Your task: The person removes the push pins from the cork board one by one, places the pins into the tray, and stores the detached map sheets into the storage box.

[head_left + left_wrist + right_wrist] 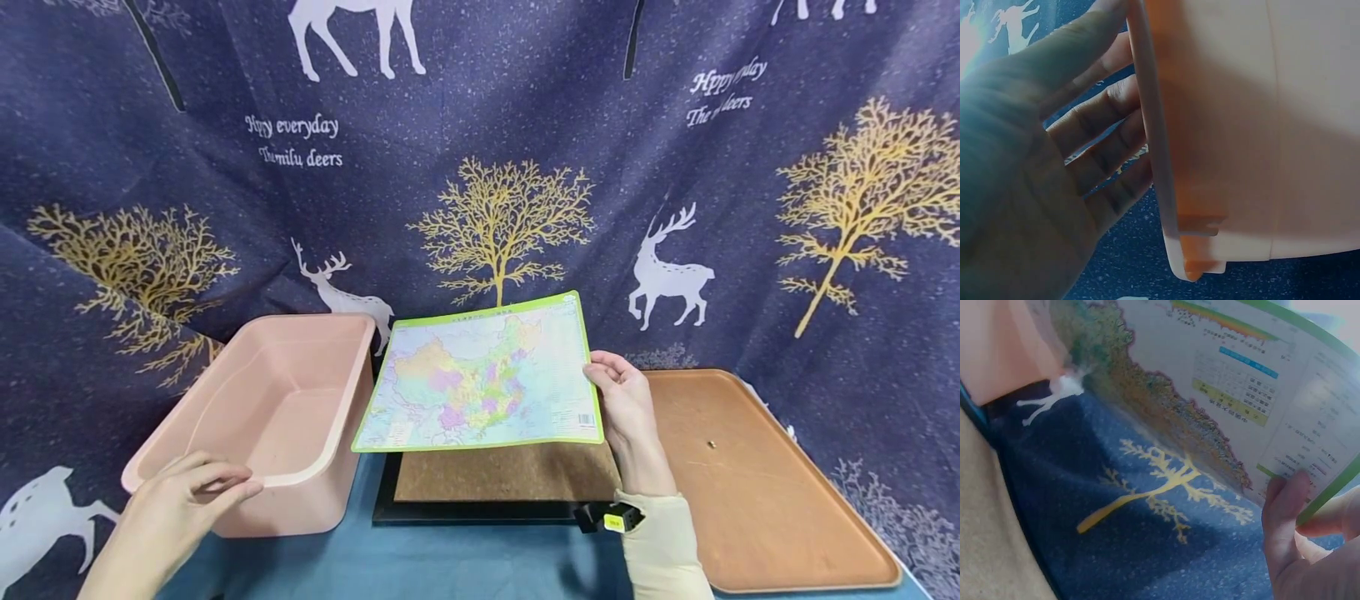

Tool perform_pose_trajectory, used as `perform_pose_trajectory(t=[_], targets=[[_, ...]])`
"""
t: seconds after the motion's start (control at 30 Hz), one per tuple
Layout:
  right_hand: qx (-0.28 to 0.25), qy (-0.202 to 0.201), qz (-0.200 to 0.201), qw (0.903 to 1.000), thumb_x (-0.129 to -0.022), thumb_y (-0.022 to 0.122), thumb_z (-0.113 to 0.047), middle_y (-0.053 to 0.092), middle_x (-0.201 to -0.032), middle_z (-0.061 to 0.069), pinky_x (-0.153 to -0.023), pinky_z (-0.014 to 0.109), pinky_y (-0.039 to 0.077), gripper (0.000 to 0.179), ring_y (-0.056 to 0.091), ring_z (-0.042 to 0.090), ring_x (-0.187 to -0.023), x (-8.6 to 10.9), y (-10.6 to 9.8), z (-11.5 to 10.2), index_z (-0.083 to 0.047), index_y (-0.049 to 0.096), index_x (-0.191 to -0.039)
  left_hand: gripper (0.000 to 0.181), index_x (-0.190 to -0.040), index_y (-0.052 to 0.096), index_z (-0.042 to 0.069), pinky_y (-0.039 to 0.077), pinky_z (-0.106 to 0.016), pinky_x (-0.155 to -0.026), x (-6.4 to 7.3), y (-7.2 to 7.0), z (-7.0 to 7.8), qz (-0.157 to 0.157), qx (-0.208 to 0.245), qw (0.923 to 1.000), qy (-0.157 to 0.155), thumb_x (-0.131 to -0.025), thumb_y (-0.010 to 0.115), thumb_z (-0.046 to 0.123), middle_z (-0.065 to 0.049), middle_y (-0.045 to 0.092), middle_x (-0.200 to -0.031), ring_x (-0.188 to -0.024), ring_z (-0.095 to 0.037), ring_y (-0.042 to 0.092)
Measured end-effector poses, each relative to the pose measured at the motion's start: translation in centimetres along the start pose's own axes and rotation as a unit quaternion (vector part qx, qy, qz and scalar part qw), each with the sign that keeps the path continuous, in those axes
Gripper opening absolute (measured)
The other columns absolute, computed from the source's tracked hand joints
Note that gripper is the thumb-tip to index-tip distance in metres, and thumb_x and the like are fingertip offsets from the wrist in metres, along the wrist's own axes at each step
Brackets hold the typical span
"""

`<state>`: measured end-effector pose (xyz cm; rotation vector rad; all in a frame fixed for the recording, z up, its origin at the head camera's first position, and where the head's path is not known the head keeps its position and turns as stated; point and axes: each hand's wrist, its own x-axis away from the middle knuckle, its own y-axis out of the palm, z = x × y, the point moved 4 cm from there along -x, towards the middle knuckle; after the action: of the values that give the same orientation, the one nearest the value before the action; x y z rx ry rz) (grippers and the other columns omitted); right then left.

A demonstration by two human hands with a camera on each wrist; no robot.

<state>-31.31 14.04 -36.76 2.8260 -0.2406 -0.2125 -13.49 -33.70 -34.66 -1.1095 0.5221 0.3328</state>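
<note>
My right hand pinches the right edge of a laminated map sheet with a green border, thumb in front. The sheet is held up, tilted, over a brown board. In the right wrist view the sheet's other face shows a relief map and small tables, and the thumb and fingers are at its corner. My left hand is at the near rim of a pink plastic basin. Its fingers are loosely extended, and the left wrist view shows the fingertips partly hidden behind the rim.
Under the brown board lies a black frame or base on the blue tablecloth. A brown tray stands at the right, with a tiny metallic bit on it. A dark blue deer-print curtain hangs close behind.
</note>
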Motion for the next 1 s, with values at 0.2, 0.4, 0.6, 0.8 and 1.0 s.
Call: perform_pose_trajectory(t=[0.2,0.4,0.6,0.8,1.0], targets=[[-0.011,-0.018,0.003,0.9998,-0.093,0.055,0.008,0.065,-0.079,-0.001,-0.059,0.019,0.051,0.014,0.062,0.008,-0.068,0.8,-0.2,-1.4,0.005,0.056,-0.106,0.015,-0.083,0.075,0.026,0.042,-0.005,-0.063,-0.2,0.2,-0.2,-0.014,0.014,0.9998,-0.007,-0.074,0.086,0.023,0.012,0.06,-0.084,-0.075,0.005,0.055],[-0.044,-0.013,0.007,0.9989,-0.095,0.055,0.007,0.066,-0.079,-0.001,-0.058,0.019,0.052,0.012,0.064,0.009,-0.067,1.3,-0.2,-2.1,0.001,0.059,-0.104,0.016,-0.083,0.074,0.026,0.041,-0.004,-0.062,-0.2,0.5,-0.4,-0.019,0.014,0.9997,-0.009,-0.073,0.086,0.024,0.012,0.059,-0.083,-0.075,0.005,0.054],[-0.1,0.008,-0.023,0.9947,-0.096,0.054,0.005,0.069,-0.081,0.001,-0.059,0.02,0.054,0.012,0.066,0.01,-0.067,1.6,0.8,-2.4,-0.004,0.061,-0.1,0.013,-0.083,0.075,0.023,0.046,-0.013,-0.059,-0.1,0.4,-0.7,-0.039,-0.004,0.9986,-0.035,-0.075,0.085,0.027,0.01,0.058,-0.083,-0.072,0.003,0.053],[-0.119,0.022,-0.026,0.9923,-0.097,0.052,0.003,0.068,-0.078,0.001,-0.058,0.021,0.054,0.013,0.066,0.01,-0.066,2.0,2.2,-2.0,-0.006,0.061,-0.097,0.013,-0.083,0.075,0.022,0.048,-0.018,-0.058,-0.1,0.5,-0.6,-0.051,-0.009,0.9973,-0.051,-0.078,0.083,0.031,0.008,0.058,-0.085,-0.074,0.004,0.052],[-0.117,0.04,-0.04,0.9915,-0.096,0.051,0.004,0.067,-0.08,0.004,-0.058,0.024,0.054,0.011,0.065,0.012,-0.066,2.7,5.2,-0.2,0.0,0.057,-0.104,0.016,-0.083,0.075,0.019,0.049,-0.019,-0.058,-0.1,0.6,-0.6,-0.053,-0.009,0.9969,-0.058,-0.078,0.083,0.031,0.006,0.059,-0.086,-0.073,0.003,0.054]])
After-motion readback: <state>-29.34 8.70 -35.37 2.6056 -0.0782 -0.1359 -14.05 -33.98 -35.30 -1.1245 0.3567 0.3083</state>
